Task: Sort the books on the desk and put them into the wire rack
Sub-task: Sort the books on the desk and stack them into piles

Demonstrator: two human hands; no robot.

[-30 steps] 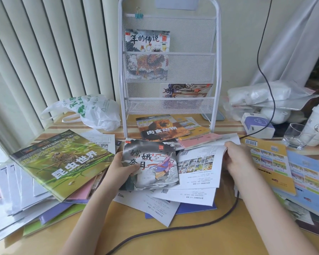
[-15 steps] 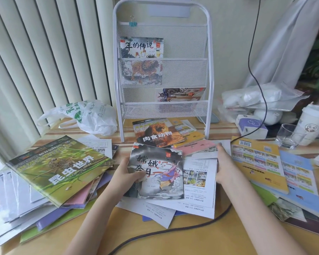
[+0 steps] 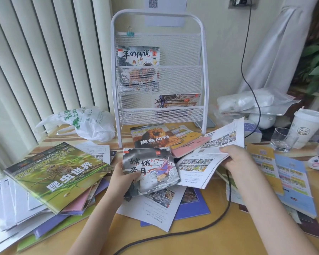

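Note:
A white wire rack [image 3: 203,57] stands at the back of the desk with one picture book [image 3: 138,56] in its upper pocket and another [image 3: 177,101] in the lower one. My left hand [image 3: 124,178] grips the left edge of a grey picture book [image 3: 155,166] with a flying figure on its cover. My right hand [image 3: 235,157] holds a thin white booklet [image 3: 215,150], lifted and curling above the pile. A lion-cover book [image 3: 153,137] lies in front of the rack. A large green insect book [image 3: 57,172] tops the pile at the left.
A black cable [image 3: 173,236] crosses the desk front and runs up the wall. A plastic bag [image 3: 88,122] lies back left. A glass [image 3: 282,138], a paper cup [image 3: 306,127] and bagged items [image 3: 250,102] stand at the right. Yellow and blue booklets [image 3: 284,177] lie right.
My right hand has lifted the white booklet off the pile and raised it toward the right. My left hand still holds the grey book in about the same place.

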